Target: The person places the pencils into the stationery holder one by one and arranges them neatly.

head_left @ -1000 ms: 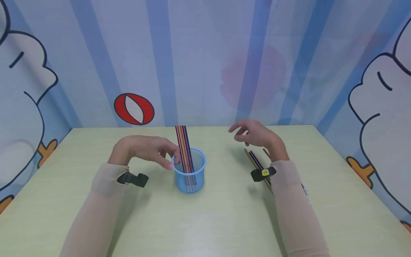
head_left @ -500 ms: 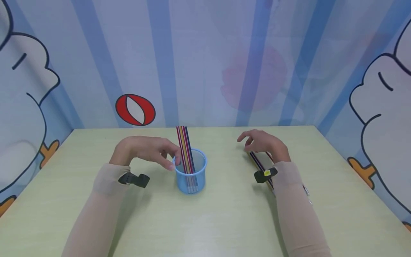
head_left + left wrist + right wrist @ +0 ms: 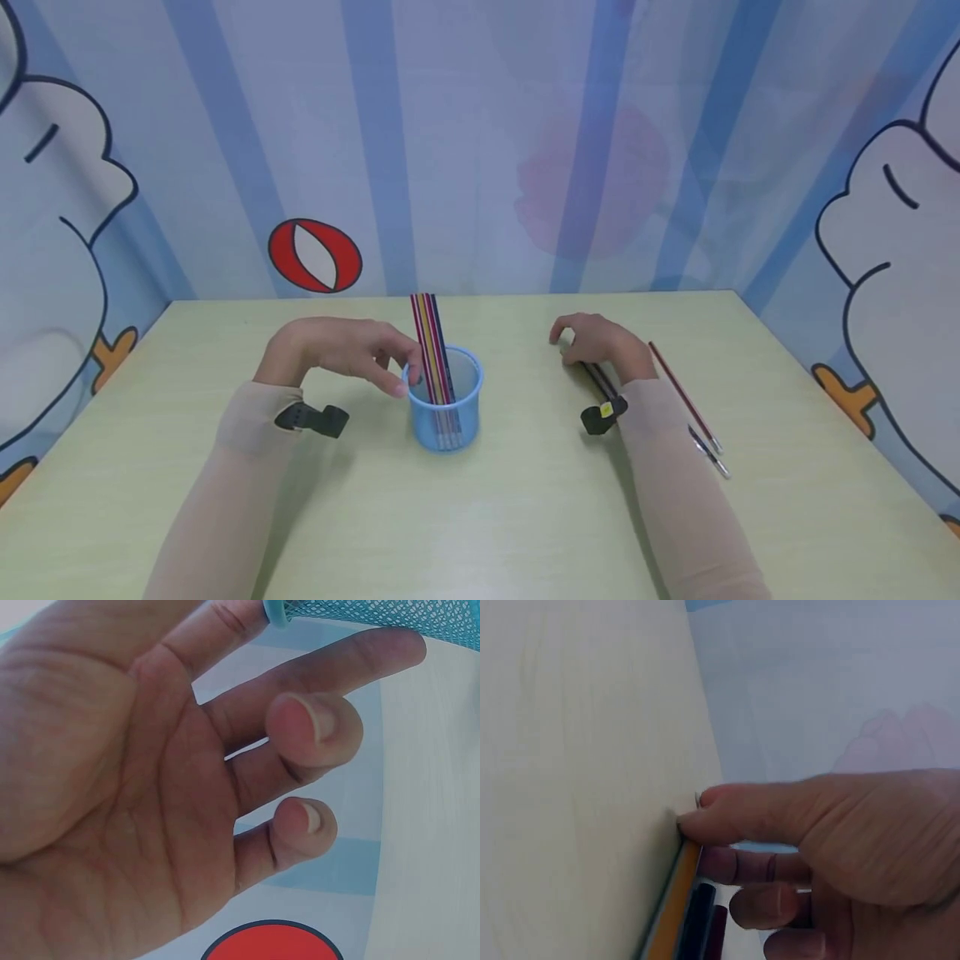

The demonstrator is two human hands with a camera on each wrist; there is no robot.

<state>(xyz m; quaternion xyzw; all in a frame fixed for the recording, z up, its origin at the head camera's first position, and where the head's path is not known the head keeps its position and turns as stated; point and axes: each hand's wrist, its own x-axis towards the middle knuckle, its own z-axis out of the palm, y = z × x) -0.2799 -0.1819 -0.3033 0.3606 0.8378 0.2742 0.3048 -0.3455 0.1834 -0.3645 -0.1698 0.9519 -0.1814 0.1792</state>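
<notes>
A blue mesh pen cup (image 3: 465, 427) stands upright on the table, holding several slim coloured sticks (image 3: 429, 333), pencil-like with pale lower ends. My left hand (image 3: 348, 350) pinches its left rim with thumb and index finger; the left wrist view has the rim (image 3: 277, 613) at the top and the other fingers loose. To the right, my right hand (image 3: 596, 340) is down at the table. Its thumb and index finger pinch the end of a yellow pencil-like stick (image 3: 671, 907). Beside that lie a dark blue stick (image 3: 697, 919) and a dark red one (image 3: 718, 934).
Right of my right forearm lie a dark red stick (image 3: 684, 396) and another stick with a silvery end (image 3: 708, 452), partly hidden by the sleeve. A printed curtain (image 3: 480, 150) closes off the table's far edge (image 3: 495, 297).
My right hand has come down from above the table onto the yellow stick and pinched its end. Its forearm has shifted left, uncovering the sticks beside it. The left hand stays on the cup.
</notes>
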